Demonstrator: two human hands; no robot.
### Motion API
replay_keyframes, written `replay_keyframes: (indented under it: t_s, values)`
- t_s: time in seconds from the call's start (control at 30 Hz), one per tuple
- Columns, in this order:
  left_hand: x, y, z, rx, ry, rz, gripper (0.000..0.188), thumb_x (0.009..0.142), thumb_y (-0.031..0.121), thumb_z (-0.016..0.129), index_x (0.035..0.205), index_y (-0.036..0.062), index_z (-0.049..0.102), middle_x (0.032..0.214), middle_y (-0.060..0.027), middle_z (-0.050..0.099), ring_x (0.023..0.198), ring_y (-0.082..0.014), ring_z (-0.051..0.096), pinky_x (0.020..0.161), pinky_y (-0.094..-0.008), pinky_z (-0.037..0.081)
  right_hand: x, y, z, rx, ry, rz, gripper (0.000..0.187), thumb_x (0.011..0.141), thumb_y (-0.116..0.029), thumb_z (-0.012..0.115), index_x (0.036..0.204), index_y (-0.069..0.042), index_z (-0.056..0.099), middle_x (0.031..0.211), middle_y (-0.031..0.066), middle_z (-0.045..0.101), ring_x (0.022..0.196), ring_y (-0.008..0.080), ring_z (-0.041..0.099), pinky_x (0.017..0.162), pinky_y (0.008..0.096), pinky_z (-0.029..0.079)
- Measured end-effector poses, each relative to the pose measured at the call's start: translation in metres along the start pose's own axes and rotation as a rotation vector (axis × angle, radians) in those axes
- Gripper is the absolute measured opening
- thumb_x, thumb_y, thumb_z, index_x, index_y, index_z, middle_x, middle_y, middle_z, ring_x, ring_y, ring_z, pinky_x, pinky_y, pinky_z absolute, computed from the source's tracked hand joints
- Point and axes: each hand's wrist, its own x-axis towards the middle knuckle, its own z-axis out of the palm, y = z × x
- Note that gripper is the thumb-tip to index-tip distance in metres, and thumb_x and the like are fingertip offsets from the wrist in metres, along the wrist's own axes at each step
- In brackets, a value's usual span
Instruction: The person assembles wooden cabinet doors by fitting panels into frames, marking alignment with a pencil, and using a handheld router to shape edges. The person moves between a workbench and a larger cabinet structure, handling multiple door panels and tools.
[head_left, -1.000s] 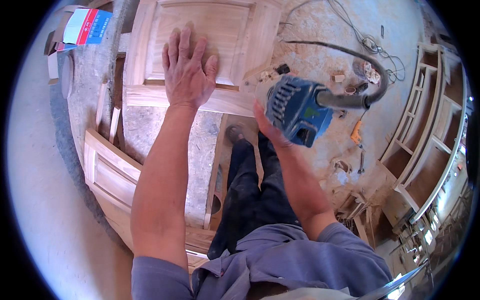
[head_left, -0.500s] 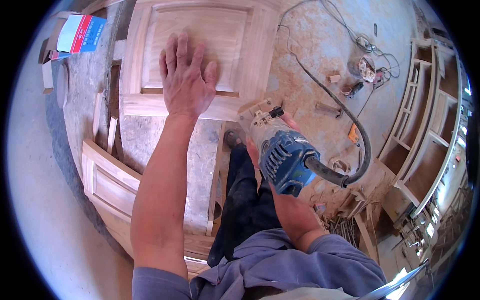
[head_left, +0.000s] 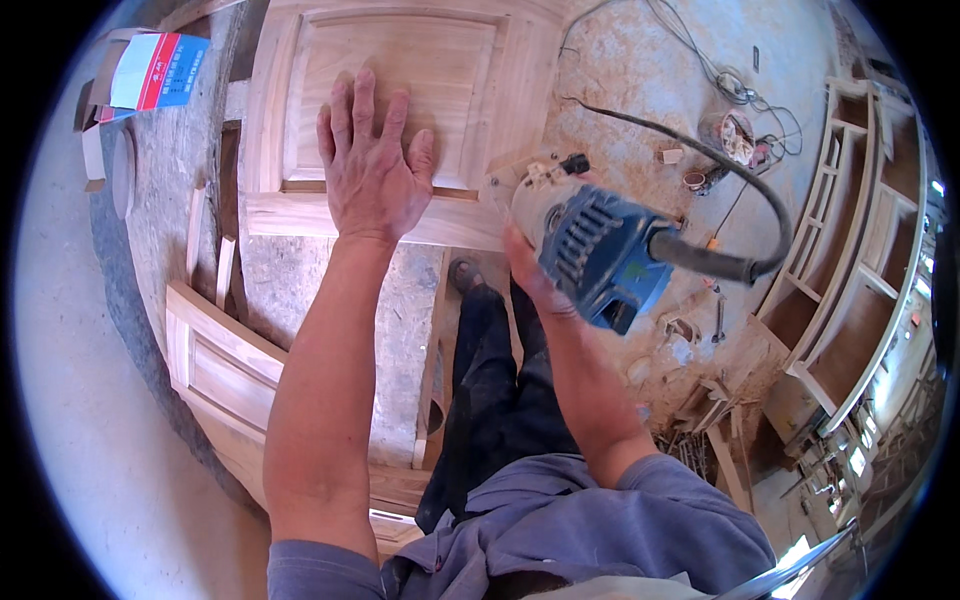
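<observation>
My left hand (head_left: 378,175) lies flat, fingers spread, on a pale wooden panel door (head_left: 420,75), near its lower rail. In my right hand (head_left: 532,262) is a blue trim router (head_left: 605,245), gripped around its body. Its base (head_left: 515,178) is by the door's right lower corner; whether it touches the wood I cannot tell. From the router's rear end a thick black cord (head_left: 715,262) runs out and loops up over the floor. The motor housing hides most of my right fingers.
A red, white and blue carton (head_left: 160,70) sits at the far left. Another panel door (head_left: 225,365) leans lower left. On the dusty floor are a bucket (head_left: 730,140), a wrench (head_left: 719,320) and wood scraps (head_left: 705,400). Wooden frames (head_left: 850,230) stand at right.
The router in my right hand has moved right and slightly away from me, its rear end swinging right. The cord has shifted right with it. My left hand has stayed nearly still.
</observation>
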Motion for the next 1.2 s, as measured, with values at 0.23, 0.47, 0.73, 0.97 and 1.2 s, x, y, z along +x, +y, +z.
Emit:
replay_keyframes:
  t_s: [0.23,0.47,0.73,0.97,1.2]
  values:
    - [0.0,-0.001,-0.001,-0.008,0.002,0.004,0.05,0.098,0.037,0.051,0.14,0.0096,0.055,0.16,-0.0136,0.031,0.149,-0.037,0.023,0.122,-0.0519,0.015,0.033,0.052,0.018,-0.63,-0.009,-0.519,0.062,0.073,-0.004,0.083,0.127,0.001,0.054,0.124,0.0111,0.062,0.109,0.0239,0.063,0.097,0.0371,0.051]
    - [0.004,0.001,-0.006,-0.04,-0.029,-0.01,0.05,0.095,0.035,0.052,0.14,0.0133,0.055,0.162,-0.0137,0.028,0.149,-0.04,0.022,0.122,-0.0544,0.015,0.107,0.014,0.033,0.084,0.256,-0.221,0.06,0.064,-0.006,0.087,0.117,0.001,0.06,0.116,0.012,0.064,0.102,0.0228,0.065,0.09,0.0374,0.054]
    - [0.008,0.002,-0.012,-0.059,-0.081,-0.033,0.052,0.094,0.034,0.053,0.141,0.0108,0.053,0.163,-0.016,0.026,0.15,-0.0413,0.019,0.122,-0.0552,0.014,0.166,0.015,0.039,0.002,0.251,-0.228,0.05,0.063,-0.009,0.086,0.108,0.0,0.064,0.106,0.0099,0.066,0.093,0.0204,0.065,0.082,0.0347,0.053]
    - [0.01,0.002,-0.015,-0.097,-0.123,-0.039,0.056,0.092,0.033,0.053,0.144,0.0116,0.051,0.164,-0.0171,0.023,0.151,-0.043,0.016,0.122,-0.056,0.011,0.203,0.015,0.046,-0.056,0.346,-0.262,0.048,0.063,-0.012,0.087,0.105,0.0,0.066,0.098,0.0088,0.068,0.087,0.0238,0.066,0.081,0.0375,0.053]
    - [0.012,0.002,-0.015,-0.073,-0.122,-0.034,0.054,0.095,0.036,0.048,0.145,0.0134,0.046,0.165,-0.0169,0.023,0.151,-0.0432,0.018,0.122,-0.0567,0.013,0.224,0.016,0.047,-0.037,0.284,-0.161,0.044,0.065,-0.013,0.086,0.102,0.0,0.068,0.1,0.0096,0.069,0.089,0.0221,0.066,0.082,0.0373,0.053]
